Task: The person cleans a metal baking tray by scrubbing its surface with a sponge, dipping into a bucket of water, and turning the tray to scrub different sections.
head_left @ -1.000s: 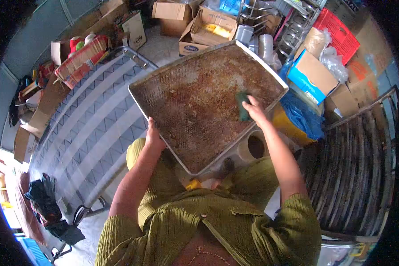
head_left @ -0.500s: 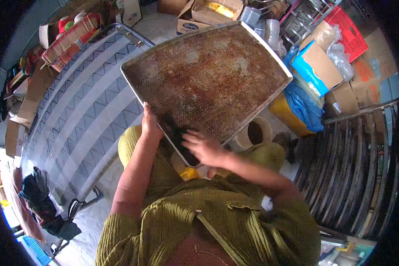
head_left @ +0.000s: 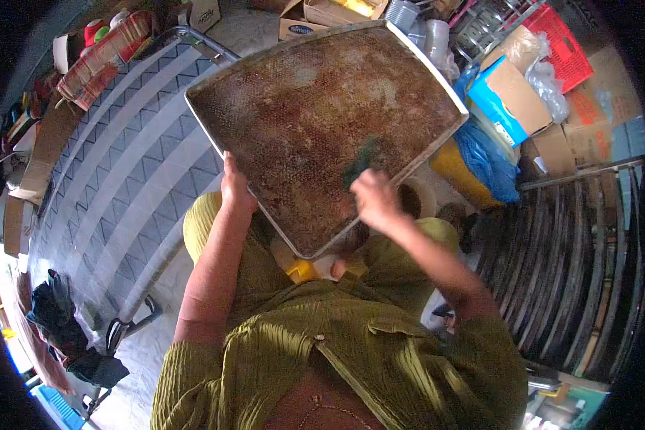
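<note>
A large baking tray (head_left: 301,115) with a pale rim and a brown-stained, dimpled surface is tilted above my lap. My left hand (head_left: 235,188) grips its left rim, the thumb along the edge and the other fingers hidden underneath. My right hand (head_left: 376,201) is closed on a dark green scouring pad (head_left: 362,159), somewhat blurred, which lies against the tray's lower right part. Partly hidden by the tray and my right hand, a pale bucket (head_left: 426,192) with dark contents stands beyond my right knee.
A striped folding bed (head_left: 122,165) fills the left side. To the right stand a dark slatted rack (head_left: 552,279), a blue and brown carton (head_left: 509,100), a blue plastic bag (head_left: 487,165) and a red crate (head_left: 555,46). Below the tray's near corner is something yellow (head_left: 301,270).
My right hand has moved right and upward with the scouring pad, from the tray's near left corner to its lower right part. The tray has shifted slightly up and left in view.
</note>
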Demonstrator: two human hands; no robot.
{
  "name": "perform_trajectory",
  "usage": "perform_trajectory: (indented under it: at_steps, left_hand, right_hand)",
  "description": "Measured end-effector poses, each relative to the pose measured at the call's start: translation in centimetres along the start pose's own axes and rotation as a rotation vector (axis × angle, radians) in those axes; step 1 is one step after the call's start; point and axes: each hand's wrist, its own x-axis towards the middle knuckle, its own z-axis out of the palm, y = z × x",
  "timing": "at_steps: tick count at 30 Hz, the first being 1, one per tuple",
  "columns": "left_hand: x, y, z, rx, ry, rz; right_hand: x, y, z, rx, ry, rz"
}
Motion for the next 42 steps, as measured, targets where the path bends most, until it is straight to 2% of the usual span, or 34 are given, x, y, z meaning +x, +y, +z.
perform_trajectory:
  at_steps: [2, 3, 4, 5, 7, 8, 9, 10, 11, 15, 16, 18, 19, 21, 23, 24, 25, 26, 27, 29, 31, 32, 33, 34, 35, 36, 37, 38, 41, 42]
  left_hand:
    - [-0.2, -0.2, 0.0, 0.045, 0.052, -0.004]
    - [0.5, -0.4, -1.0, -0.001, -0.055, 0.007]
    - [0.8, -0.5, -1.5, -0.048, -0.159, 0.02]
    - [0.2, -0.3, -0.9, -0.044, -0.162, 0.022]
    - [-0.9, 0.2, -0.2, 0.0, -0.081, 0.003]
    - [-0.6, 0.1, -0.3, -0.001, -0.078, 0.0]
    - [-0.1, -0.2, -0.4, 0.0, -0.016, -0.014]
    - [0.3, -0.4, -0.5, -0.001, 0.045, -0.027]
    - [0.2, -0.2, -0.2, -0.006, 0.045, -0.027]
    - [-0.3, 0.0, 0.1, 0.009, 0.005, -0.02]
    - [-0.2, 0.0, 0.0, 0.016, -0.002, 0.007]
    - [0.9, -0.5, -1.0, 0.023, 0.031, 0.01]
    - [1.4, -0.4, -1.3, 0.03, 0.061, 0.011]
    - [0.9, 0.0, -0.9, 0.051, 0.044, 0.074]
    - [0.2, 0.4, -0.1, 0.083, 0.192, -0.04]
    - [0.2, 0.3, 0.0, 0.078, 0.189, -0.039]
    - [0.1, 0.1, -0.1, 0.077, 0.186, -0.04]
    - [-0.1, -0.1, -0.2, 0.074, 0.099, 0.014]
    - [0.0, -0.1, -0.1, 0.07, 0.014, 0.072]
    - [1.0, 0.0, -0.8, 0.056, 0.06, 0.04]
    - [2.0, 0.0, -1.9, 0.039, 0.109, 0.008]
    - [2.1, -0.3, -2.2, -0.003, 0.045, -0.011]
    - [2.0, -0.5, -2.3, -0.044, -0.019, -0.032]
    - [0.4, 0.0, -0.6, 0.037, 0.088, -0.014]
    - [0.1, 0.2, -0.3, 0.034, 0.089, -0.008]
    - [-0.1, 0.4, -0.1, 0.062, 0.092, -0.021]
    - [-0.3, 0.6, -0.2, 0.089, 0.095, -0.033]
    - [0.3, 0.5, -0.7, 0.091, 0.039, -0.016]
    - [0.6, 1.1, -0.4, 0.234, 0.118, 0.131]
    - [-0.2, 1.6, 0.2, 0.318, 0.089, 0.194]
  right_hand:
    - [-0.5, -5.7, -0.4, 0.279, -0.142, -0.064]
    - [-0.8, -7.9, 0.1, 0.326, -0.235, -0.099]
    - [-1.2, -9.7, 1.0, 0.429, -0.143, -0.192]
    - [-1.3, -10.9, 0.8, 0.396, -0.197, -0.179]
    - [-1.0, -9.0, 1.4, 0.52, -0.286, -0.186]
    - [-0.3, -7.7, 0.2, 0.484, -0.299, -0.176]
    - [0.1, -5.5, 0.3, 0.481, -0.272, -0.185]
    - [0.2, -3.1, 0.9, 0.494, -0.217, -0.102]
    - [0.6, -0.1, 0.9, 0.456, -0.085, -0.129]
    - [0.9, 10.5, -1.2, -0.111, -0.045, 0.153]
    - [1.0, 12.5, -0.7, -0.118, 0.002, 0.216]
    - [1.0, 13.5, 1.7, -0.11, 0.118, 0.341]
    - [1.0, 11.8, 2.6, -0.259, 0.246, 0.319]
    - [1.1, 8.2, 3.5, -0.165, 0.192, 0.246]
    - [1.1, 1.9, 3.5, 0.213, -0.048, 0.265]
    - [1.1, -1.7, 3.3, 0.579, -0.326, 0.525]
    - [-0.7, -4.7, 4.6, 0.695, -0.17, 0.303]
    - [-2.5, -5.9, 5.9, 0.4, -0.247, -0.037]
    - [-0.9, -8.5, 3.1, 0.249, -0.308, -0.238]
    - [0.9, -7.7, 2.8, 0.138, -0.363, -0.328]
    - [2.5, -5.0, 4.8, 0.207, -0.283, -0.214]
    - [4.3, -3.8, 5.3, -0.067, -0.062, -0.261]
    - [7.1, -2.5, 4.3, 0.529, -0.297, 0.181]
    - [9.8, -0.6, 3.9, 0.196, -0.327, 0.144]
    - [10.7, 1.6, 4.8, 0.247, -0.114, 0.116]
    - [11.7, 4.3, 7.1, -0.005, 0.147, 0.068]
    - [12.7, 5.6, 7.5, -0.14, 0.207, 0.096]
    - [13.9, 6.5, 7.8, -0.02, 0.167, 0.192]
    - [15.8, 5.2, 8.0, -0.079, 0.282, 0.218]
    - [15.8, 4.0, 7.4, 0.07, 0.172, 0.189]
